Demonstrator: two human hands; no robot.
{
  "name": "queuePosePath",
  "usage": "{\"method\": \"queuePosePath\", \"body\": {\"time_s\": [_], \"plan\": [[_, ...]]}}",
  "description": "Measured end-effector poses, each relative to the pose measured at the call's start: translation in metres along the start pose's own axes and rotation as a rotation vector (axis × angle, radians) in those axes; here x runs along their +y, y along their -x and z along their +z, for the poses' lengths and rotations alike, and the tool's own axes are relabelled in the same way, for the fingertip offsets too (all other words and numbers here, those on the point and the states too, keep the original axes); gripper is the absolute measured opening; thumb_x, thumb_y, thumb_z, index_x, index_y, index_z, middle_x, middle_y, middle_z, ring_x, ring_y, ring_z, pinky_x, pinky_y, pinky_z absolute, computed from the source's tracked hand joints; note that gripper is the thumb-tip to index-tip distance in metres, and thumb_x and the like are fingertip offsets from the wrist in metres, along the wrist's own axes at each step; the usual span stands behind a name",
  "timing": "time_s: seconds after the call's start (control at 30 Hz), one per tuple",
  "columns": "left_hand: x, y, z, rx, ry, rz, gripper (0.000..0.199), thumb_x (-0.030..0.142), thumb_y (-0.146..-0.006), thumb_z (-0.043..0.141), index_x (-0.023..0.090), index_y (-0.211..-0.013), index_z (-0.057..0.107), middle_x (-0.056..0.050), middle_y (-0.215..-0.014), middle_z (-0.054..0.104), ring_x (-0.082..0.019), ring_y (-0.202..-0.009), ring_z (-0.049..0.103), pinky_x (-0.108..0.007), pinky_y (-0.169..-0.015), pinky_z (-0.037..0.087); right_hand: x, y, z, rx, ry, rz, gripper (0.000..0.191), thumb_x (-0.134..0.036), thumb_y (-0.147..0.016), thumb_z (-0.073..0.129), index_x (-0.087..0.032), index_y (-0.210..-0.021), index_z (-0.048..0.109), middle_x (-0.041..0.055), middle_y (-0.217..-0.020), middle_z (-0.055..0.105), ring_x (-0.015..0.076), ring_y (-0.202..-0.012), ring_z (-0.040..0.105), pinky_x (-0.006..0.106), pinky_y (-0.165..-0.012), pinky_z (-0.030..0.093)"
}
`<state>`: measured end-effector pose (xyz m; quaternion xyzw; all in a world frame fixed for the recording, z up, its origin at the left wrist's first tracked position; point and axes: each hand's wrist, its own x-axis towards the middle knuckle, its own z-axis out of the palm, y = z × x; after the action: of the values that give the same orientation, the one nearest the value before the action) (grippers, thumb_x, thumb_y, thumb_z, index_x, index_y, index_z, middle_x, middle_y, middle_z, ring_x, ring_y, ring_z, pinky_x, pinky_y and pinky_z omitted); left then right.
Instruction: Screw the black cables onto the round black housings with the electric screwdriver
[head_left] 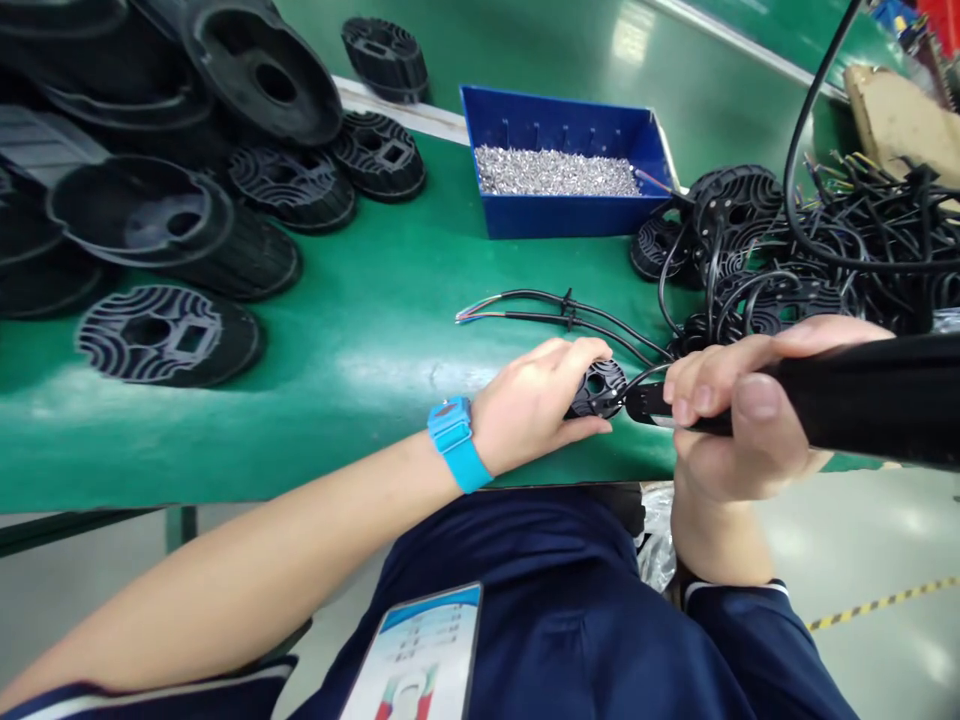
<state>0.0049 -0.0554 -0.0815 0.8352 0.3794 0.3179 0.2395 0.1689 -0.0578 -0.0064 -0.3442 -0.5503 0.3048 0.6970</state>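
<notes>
My left hand (536, 400), with a blue strap at the wrist, is closed round a black ridged part (602, 386) on the green table. Fingers of my right hand (742, 410) wrap round a black power screwdriver (862, 395), whose tip end points left at the ridged part. A black cable (600, 325) runs from beside that part to the left, ending in thin coloured wires. Whether the screwdriver's bit touches the part is too small to tell.
A blue bin (577, 215) of small metal pieces stands behind my hands. Black housings (172, 225) and ridged parts crowd the left. Tangled black cables (862, 230) lie at the right, and a thick cord hangs over them. The table's near edge (300, 495) runs before my body.
</notes>
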Motion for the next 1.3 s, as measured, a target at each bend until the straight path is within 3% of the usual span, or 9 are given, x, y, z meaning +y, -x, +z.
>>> {"method": "queuePosePath", "body": {"time_s": [0.13,0.33,0.47,0.57,0.63,0.83,0.93,1.07,1.3], "plan": [[-0.001,0.001,0.001,-0.004,0.019,0.000,0.072,0.041,-0.084,0.090,0.018,-0.138,0.048,-0.012,-0.131,0.069,-0.029,-0.119,0.069,-0.041,-0.102,0.059,-0.003,0.001,0.001,0.039,0.087,0.055,0.022,-0.027,-0.083,0.076,-0.030,-0.097,0.060,-0.0098,-0.058,0.051,0.0096,-0.039,0.038,0.027,-0.040,0.042],[-0.002,-0.001,0.000,-0.047,0.036,-0.014,0.063,0.042,-0.086,0.087,0.017,-0.133,0.053,-0.014,-0.131,0.070,-0.031,-0.117,0.068,-0.046,-0.101,0.059,0.002,0.000,-0.003,-0.008,0.067,0.014,0.017,-0.030,-0.086,0.074,-0.029,-0.095,0.059,-0.0086,-0.056,0.050,0.0106,-0.037,0.037,0.027,-0.038,0.037],[-0.008,0.002,0.003,-0.102,0.037,0.031,0.034,0.041,-0.091,0.081,0.017,-0.107,0.062,-0.018,-0.145,0.063,-0.033,-0.127,0.065,-0.051,-0.110,0.056,0.009,-0.007,-0.009,-0.155,-0.060,0.068,0.021,-0.030,-0.088,0.076,-0.032,-0.103,0.062,-0.0089,-0.058,0.054,0.0106,-0.036,0.042,0.027,-0.037,0.038],[-0.014,0.004,0.004,-0.129,0.060,0.013,0.042,0.050,-0.092,0.078,0.017,-0.115,0.064,-0.021,-0.150,0.058,-0.037,-0.136,0.060,-0.054,-0.113,0.053,0.013,-0.025,-0.014,-0.341,-0.260,0.143,0.026,-0.034,-0.085,0.079,-0.030,-0.101,0.058,-0.0125,-0.053,0.053,0.0089,-0.029,0.037,0.024,-0.033,0.036],[-0.015,0.004,0.000,-0.163,0.146,0.014,0.050,0.055,-0.093,0.076,0.018,-0.124,0.063,-0.019,-0.143,0.062,-0.035,-0.131,0.063,-0.051,-0.111,0.054,0.014,-0.042,-0.018,-0.375,-0.374,0.260,0.031,-0.037,-0.081,0.080,-0.029,-0.098,0.055,-0.0150,-0.048,0.047,0.0086,-0.027,0.033,0.024,-0.033,0.035],[-0.002,0.002,-0.011,-0.301,0.603,-0.091,0.050,0.064,-0.101,0.059,0.019,-0.124,0.058,-0.006,-0.101,0.071,-0.020,-0.087,0.067,-0.032,-0.081,0.056,0.026,-0.081,-0.032,-0.091,-0.489,0.687,0.051,-0.038,-0.064,0.092,-0.026,-0.094,0.053,-0.0151,-0.056,0.040,0.0065,-0.043,0.037,0.022,-0.045,0.040],[0.000,0.006,-0.009,-0.326,0.695,-0.128,0.051,0.065,-0.099,0.061,0.019,-0.120,0.058,-0.007,-0.104,0.069,-0.020,-0.090,0.065,-0.032,-0.081,0.054,0.035,-0.081,-0.037,-0.061,-0.599,0.794,0.057,-0.036,-0.056,0.095,-0.026,-0.095,0.054,-0.0162,-0.055,0.037,0.0060,-0.044,0.033,0.022,-0.044,0.036],[-0.001,0.011,-0.007,-0.332,0.711,-0.118,0.049,0.062,-0.096,0.066,0.019,-0.118,0.061,-0.012,-0.116,0.068,-0.023,-0.099,0.067,-0.037,-0.089,0.055,0.032,-0.074,-0.043,-0.121,-0.684,0.674,0.052,-0.043,-0.065,0.091,-0.028,-0.099,0.055,-0.0166,-0.052,0.038,0.0078,-0.039,0.027,0.025,-0.039,0.032],[0.003,0.012,-0.009,-0.327,0.755,-0.096,0.050,0.066,-0.095,0.068,0.021,-0.118,0.061,-0.009,-0.107,0.067,-0.023,-0.097,0.065,-0.035,-0.086,0.054,0.022,-0.078,-0.068,-0.094,-0.771,0.500,0.045,-0.038,-0.073,0.089,-0.027,-0.101,0.056,-0.0176,-0.051,0.038,0.0052,-0.036,0.018,0.022,-0.037,0.026]]}}
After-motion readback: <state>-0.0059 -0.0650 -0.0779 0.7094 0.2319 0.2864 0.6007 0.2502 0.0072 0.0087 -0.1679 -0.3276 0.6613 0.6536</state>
